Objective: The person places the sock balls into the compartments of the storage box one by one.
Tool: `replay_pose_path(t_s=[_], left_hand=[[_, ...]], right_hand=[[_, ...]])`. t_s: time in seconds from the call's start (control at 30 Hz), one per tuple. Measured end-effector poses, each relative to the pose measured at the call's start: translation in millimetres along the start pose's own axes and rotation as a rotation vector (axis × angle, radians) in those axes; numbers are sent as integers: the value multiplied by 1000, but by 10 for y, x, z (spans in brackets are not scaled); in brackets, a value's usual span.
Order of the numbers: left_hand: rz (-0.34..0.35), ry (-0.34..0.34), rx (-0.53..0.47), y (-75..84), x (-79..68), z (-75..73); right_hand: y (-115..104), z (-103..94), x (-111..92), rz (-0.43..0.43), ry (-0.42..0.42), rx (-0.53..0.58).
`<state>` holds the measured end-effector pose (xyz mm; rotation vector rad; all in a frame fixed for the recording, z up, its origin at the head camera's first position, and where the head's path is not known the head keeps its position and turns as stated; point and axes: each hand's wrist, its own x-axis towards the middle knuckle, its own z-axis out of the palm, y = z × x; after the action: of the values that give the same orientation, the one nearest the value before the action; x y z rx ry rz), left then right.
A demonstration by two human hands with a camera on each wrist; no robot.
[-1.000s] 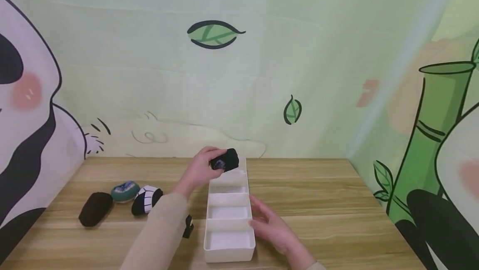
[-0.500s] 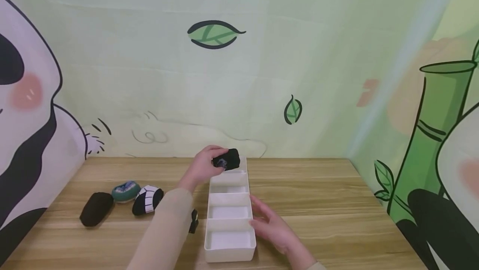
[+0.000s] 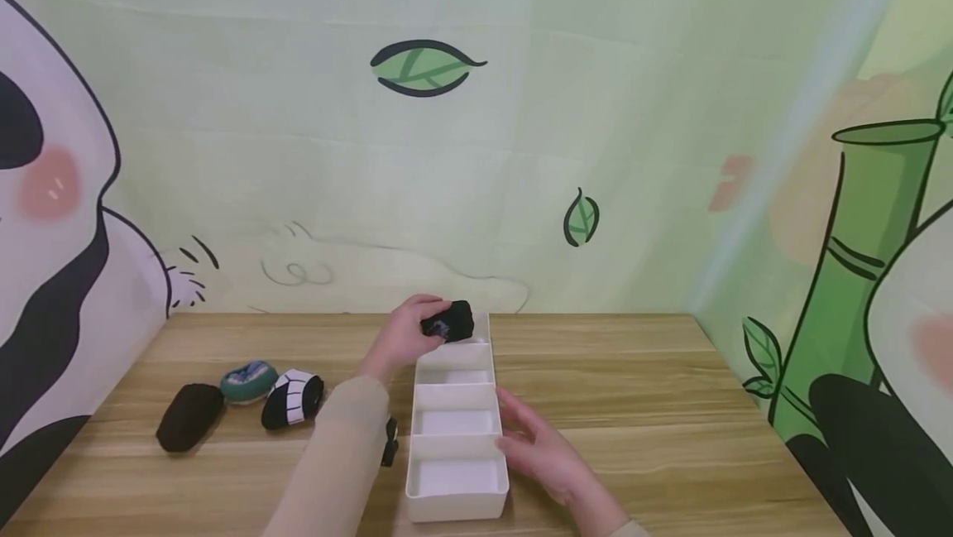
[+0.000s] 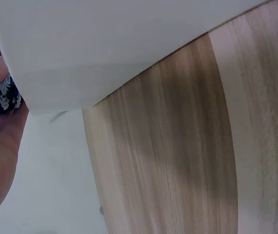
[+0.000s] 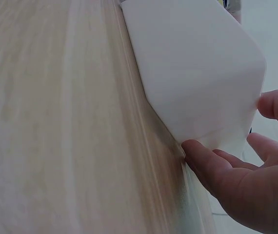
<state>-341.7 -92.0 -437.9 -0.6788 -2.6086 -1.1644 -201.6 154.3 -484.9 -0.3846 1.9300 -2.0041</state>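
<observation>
In the head view my left hand [image 3: 404, 337] grips a rolled black sock [image 3: 450, 322] with a pale pattern, over the far compartment of a long white divided box [image 3: 457, 506]. The left wrist view shows thumb and fingers round the patterned sock [image 4: 5, 95], partly hidden by the box wall [image 4: 80, 53]. My right hand [image 3: 547, 454] is at the box's right side. In the right wrist view its fairly straight fingers [image 5: 207, 161] touch the box's outer wall [image 5: 192, 73]. The nearer compartments show bare white floors.
Left on the wooden table [image 3: 633, 405] lie a rolled dark sock [image 3: 189, 418], a teal patterned one [image 3: 249, 381] and a black-and-white one [image 3: 294, 399]. Another small black item [image 3: 390, 442] is partly hidden behind my left sleeve. A printed backdrop rises behind the table.
My left hand stays over the far compartment with the sock, shifting only slightly, while its forearm has swung a little to the right. My right hand holds its place beside the box.
</observation>
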Motion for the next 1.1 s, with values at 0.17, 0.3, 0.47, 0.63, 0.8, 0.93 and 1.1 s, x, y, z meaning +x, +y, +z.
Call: replay_pose_path(t_s=[0.17,0.3,0.47,0.63,0.8,0.93,1.1], left_hand=[[-25,-20,5,-10,4,22],[-24,-27,15,10,2,45],[-58,-47,-19,26,-22,82],[-99,-53,-46,5,-46,127],[-87,-28,-109,9,-59,120],[-89,-20,-122,37,-65,95],[-112,-17,-125,76,-86,67]], right_hand=[[-7,7,-2,-2,4,2],[-5,9,-2,-1,1,10],[7,12,-8,0,4,17],[26,1,-2,3,8,16],[34,-8,5,5,9,19],[42,-15,6,6,7,19],[41,-11,5,6,7,27]])
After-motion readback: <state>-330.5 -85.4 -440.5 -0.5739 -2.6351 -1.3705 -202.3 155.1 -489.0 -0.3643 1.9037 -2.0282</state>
